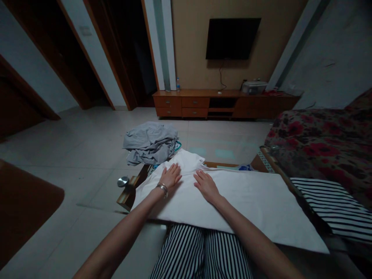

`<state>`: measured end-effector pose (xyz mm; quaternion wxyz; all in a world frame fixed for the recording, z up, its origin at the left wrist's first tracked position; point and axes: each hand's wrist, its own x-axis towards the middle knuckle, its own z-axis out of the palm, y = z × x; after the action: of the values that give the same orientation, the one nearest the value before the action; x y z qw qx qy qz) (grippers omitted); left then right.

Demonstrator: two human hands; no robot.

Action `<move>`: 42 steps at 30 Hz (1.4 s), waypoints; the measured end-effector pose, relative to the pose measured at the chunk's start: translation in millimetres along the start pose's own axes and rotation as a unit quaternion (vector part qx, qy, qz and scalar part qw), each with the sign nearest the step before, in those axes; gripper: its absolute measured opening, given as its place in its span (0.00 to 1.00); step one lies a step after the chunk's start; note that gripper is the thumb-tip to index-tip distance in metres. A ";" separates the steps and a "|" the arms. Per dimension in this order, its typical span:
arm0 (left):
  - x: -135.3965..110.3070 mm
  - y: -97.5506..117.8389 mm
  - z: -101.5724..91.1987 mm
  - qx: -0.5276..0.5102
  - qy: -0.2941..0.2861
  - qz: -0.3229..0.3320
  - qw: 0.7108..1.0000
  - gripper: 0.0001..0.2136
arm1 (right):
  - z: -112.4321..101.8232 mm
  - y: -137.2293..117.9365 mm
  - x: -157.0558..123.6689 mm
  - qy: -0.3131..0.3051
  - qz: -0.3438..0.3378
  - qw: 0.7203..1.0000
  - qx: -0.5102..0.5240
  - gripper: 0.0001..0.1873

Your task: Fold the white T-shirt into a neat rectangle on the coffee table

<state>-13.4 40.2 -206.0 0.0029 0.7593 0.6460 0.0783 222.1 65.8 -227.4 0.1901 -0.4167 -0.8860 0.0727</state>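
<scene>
A white cloth lies spread over a low table in front of my knees. Its far left part is bunched into loose folds, while the right part lies mostly smooth and hangs past the table edge. My left hand rests flat on the left part of the cloth, fingers stretched out, a silver bracelet on the wrist. To its right, my right hand also presses flat on the cloth beside the folds, its fingers extended. Neither hand grips anything.
Grey fabric is heaped beyond the table's left end. A round metallic object is at the left corner. On the right are a floral-covered sofa and black-and-white striped cloth. A wooden TV cabinet stands along the far wall.
</scene>
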 end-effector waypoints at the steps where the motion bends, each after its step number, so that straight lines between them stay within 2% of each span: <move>1: 7.6 -2.8 5.4 0.015 -0.014 0.001 1.000 0.24 | 0.7 7.1 -2.4 0.001 0.004 1.000 -0.005 0.22; 4: 16.7 -19.9 16.5 0.044 -0.025 -0.001 0.999 0.26 | -0.6 24.6 -11.1 0.008 0.020 1.000 -0.011 0.22; 7: 16.9 -34.0 16.2 0.059 -0.014 -0.004 0.998 0.27 | -6.6 35.6 -17.8 0.011 0.021 1.000 -0.009 0.21; 11: 12.4 -33.0 9.3 0.075 0.003 -0.006 0.997 0.26 | -19.8 45.5 -34.1 0.021 0.039 0.999 -0.011 0.21; 14: 2.0 -31.6 10.3 0.084 0.018 0.034 0.996 0.25 | -31.6 62.7 -63.2 0.037 0.056 0.997 -0.025 0.22; 17: -7.2 -41.2 16.2 0.085 -0.002 0.053 0.995 0.26 | -45.6 101.6 -107.8 0.054 0.105 0.991 -0.061 0.21; 23: -8.2 -54.7 21.0 0.088 -0.008 0.058 0.994 0.27 | -86.7 215.5 -219.2 0.118 0.240 0.951 -0.156 0.23; 26: -8.6 -52.2 19.3 0.083 0.002 0.058 0.995 0.27 | -99.9 244.0 -242.8 0.131 0.267 0.937 -0.182 0.24; 28: -9.1 -50.8 18.5 0.081 0.008 0.060 0.995 0.26 | -99.4 242.3 -233.1 0.136 0.272 0.934 -0.188 0.23; 33: -9.7 -52.0 19.8 0.088 -0.005 0.063 0.994 0.25 | -78.2 208.2 -157.4 0.102 0.219 0.960 -0.141 0.22; 35: -10.8 -52.9 20.2 0.088 -0.007 0.052 0.995 0.26 | -75.6 202.8 -136.3 0.084 0.197 0.970 -0.118 0.21; 37: -12.8 -52.6 19.0 0.084 -0.011 0.044 0.995 0.26 | -81.8 205.8 -127.3 0.088 0.233 0.964 -0.096 0.20; 40: -16.1 -49.6 14.6 0.073 -0.023 0.039 0.996 0.26 | -98.9 214.5 -112.8 0.108 0.327 0.937 -0.059 0.18; 42: -18.0 -47.5 11.1 0.064 -0.024 0.040 0.997 0.26 | -103.9 210.3 -83.4 0.110 0.341 0.933 -0.037 0.17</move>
<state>-61.4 31.5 -224.1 -0.0331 0.7850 0.6183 0.0185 461.2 133.8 -215.5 0.2346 -0.7058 -0.6662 0.0543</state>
